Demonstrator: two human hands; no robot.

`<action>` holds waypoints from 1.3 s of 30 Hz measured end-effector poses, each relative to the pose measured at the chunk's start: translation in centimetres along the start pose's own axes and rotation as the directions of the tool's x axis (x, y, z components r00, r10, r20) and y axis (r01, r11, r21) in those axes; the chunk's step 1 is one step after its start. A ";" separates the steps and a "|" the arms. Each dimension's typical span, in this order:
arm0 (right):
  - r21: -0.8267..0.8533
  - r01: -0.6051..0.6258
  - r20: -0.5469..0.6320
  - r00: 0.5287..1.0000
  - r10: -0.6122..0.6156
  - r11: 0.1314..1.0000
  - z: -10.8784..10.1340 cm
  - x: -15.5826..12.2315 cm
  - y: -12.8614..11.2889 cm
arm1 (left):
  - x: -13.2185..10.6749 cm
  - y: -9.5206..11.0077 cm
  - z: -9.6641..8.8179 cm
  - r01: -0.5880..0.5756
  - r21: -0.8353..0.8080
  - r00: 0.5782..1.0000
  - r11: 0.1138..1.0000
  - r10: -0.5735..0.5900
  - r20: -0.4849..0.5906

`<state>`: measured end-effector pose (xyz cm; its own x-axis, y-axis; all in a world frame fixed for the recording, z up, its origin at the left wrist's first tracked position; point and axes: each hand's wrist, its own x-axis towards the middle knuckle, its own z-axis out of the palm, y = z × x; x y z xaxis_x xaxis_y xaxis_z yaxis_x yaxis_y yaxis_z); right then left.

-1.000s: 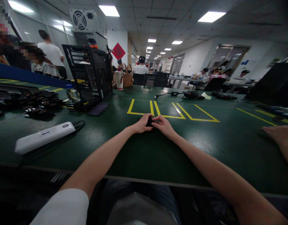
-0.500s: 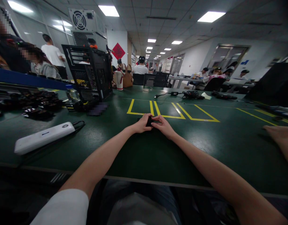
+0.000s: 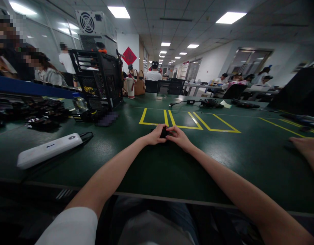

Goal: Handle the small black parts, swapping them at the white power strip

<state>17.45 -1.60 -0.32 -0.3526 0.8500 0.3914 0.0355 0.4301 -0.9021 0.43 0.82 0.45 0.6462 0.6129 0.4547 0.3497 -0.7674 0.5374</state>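
Both my arms stretch forward over a dark green table [image 3: 152, 163]. My left hand [image 3: 155, 136] and my right hand [image 3: 179, 136] meet at the table's middle, fingers curled around a small black object [image 3: 163, 132] held between them. The object is mostly hidden by my fingers, so I cannot make out what it is. It rests just in front of yellow taped rectangles [image 3: 172, 119] on the table top.
A white power bank [image 3: 48, 150] with a black cable lies at the left. An open black computer case [image 3: 99, 81] stands behind it, beside a pile of dark parts [image 3: 42, 114]. Another person's hand [image 3: 306, 149] rests at the right edge. Cables and tools [image 3: 210, 102] lie farther back.
My hands stay in place on the small black object. People in the left background have shifted, and the other person's hand at the right has edged slightly rightward.
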 end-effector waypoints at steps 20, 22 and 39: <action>-0.344 0.053 -0.045 0.996 -0.073 0.937 -0.3 -0.2 0.5 | 0.1 -0.1 -0.4 0.166 -0.026 0.985 0.986 -0.165 0.042; -0.489 0.053 -0.076 0.992 -0.103 0.871 -0.5 -0.2 0.7 | 0.1 -0.2 -0.5 0.252 -0.033 0.966 0.967 -0.250 0.063; -0.780 -0.065 -0.029 0.997 0.067 0.623 -0.7 -0.4 0.1 | 0.7 -0.8 1.1 0.308 0.004 0.948 0.951 -0.306 -0.082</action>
<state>18.25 -1.71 -0.44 -0.3219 0.8853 0.3355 0.7740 0.4502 -0.4453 1.34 1.64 -0.42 0.4502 0.8318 0.3246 0.5345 -0.5423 0.6483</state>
